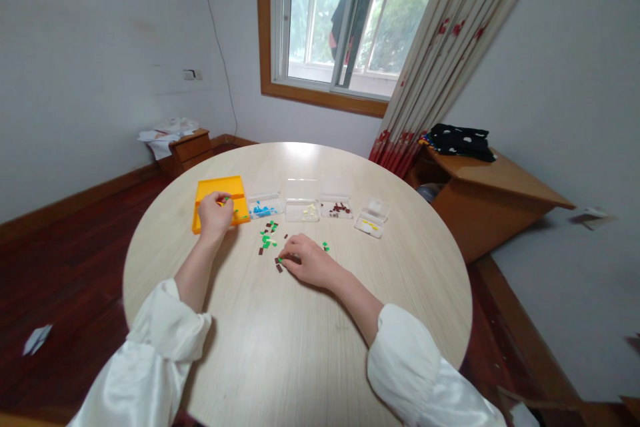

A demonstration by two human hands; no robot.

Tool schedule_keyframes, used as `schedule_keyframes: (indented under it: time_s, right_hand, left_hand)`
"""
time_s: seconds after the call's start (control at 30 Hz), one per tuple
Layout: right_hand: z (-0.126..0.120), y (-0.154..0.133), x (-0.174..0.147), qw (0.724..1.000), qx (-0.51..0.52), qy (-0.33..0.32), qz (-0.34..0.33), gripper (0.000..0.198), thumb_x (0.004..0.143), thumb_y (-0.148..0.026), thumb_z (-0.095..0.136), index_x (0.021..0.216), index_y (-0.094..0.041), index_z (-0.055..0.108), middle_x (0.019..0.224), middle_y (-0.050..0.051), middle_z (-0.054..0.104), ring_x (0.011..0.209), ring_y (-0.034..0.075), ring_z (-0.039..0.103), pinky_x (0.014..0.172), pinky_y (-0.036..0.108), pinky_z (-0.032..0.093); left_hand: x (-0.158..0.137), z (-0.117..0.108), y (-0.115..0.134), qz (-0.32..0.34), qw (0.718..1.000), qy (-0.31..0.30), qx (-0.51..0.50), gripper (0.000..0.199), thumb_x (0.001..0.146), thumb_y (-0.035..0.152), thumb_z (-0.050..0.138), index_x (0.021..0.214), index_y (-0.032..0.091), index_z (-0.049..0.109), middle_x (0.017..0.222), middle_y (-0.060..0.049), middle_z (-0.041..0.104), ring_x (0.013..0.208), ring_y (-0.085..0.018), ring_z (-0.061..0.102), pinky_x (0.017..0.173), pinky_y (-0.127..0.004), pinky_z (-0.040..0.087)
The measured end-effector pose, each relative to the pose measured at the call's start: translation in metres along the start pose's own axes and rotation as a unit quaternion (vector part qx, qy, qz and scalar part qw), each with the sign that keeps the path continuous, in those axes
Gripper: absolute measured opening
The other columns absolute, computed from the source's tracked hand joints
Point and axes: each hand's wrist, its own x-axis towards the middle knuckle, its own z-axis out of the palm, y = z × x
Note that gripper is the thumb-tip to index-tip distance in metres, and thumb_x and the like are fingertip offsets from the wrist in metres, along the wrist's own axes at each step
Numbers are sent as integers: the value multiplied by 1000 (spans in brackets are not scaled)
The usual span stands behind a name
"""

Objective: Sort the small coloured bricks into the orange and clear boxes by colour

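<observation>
Papers (175, 127) lie on a cabinet (195, 144); black cloth (463, 142) rests on what may be a desk (525, 181).

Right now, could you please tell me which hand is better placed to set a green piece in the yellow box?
Probably the left hand: it is over the yellow box, apparently pinching a green piece. The right hand is farther off, beside loose brown pieces.

On the round pale wood-grained tabletop (280, 347), a yellow rectangular plastic case (220, 185) lies left of four clear rectangular plastic boxes (294, 212), with small green and brown pieces (266, 241) nearer.
</observation>
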Motion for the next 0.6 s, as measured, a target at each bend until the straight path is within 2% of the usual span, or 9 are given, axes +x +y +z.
schedule_keyframes:
  time_s: [0.23, 0.43, 0.5, 0.6]
  right_hand:
    - [-1, -4, 0, 1000, -3, -7, 4, 13, 79, -9, 58, 79, -15, 69, 83, 5, 60, 87, 16, 53, 80, 28, 42]
    - [-2, -3, 0, 1000, -8, 23, 10, 10, 78, -7, 57, 76, -15, 64, 82, 5, 60, 85, 16, 52, 79, 29, 42]
    - [-3, 0, 0, 998, -6, 58, 24, 9, 79, -9, 56, 79, -15, 63, 84, 6, 60, 85, 16, 52, 79, 30, 42]
    - [-5, 7, 2, 990, 20, 127, 62, 7, 81, -13, 56, 82, -16, 62, 83, 5, 61, 82, 15, 53, 79, 30, 42]
  left_hand:
    - [-2, 0, 0, 1, 1000, -8, 25, 22, 70, 16, 51, 84, 17, 67, 80, -5, 65, 78, -21, 62, 80, -35, 49]
    - [-7, 3, 4, 38, 999, -5, -29, 23, 71, 23, 51, 86, 16, 66, 83, -6, 64, 72, -18, 58, 70, -30, 47]
    - [-14, 3, 11, 85, 994, -41, -59, 22, 72, 27, 52, 86, 16, 66, 79, -4, 63, 66, -15, 53, 64, -28, 44]
    - [-31, 7, 25, 182, 970, -139, -82, 20, 72, 31, 56, 82, 17, 67, 72, -2, 61, 62, -13, 49, 61, -26, 41]
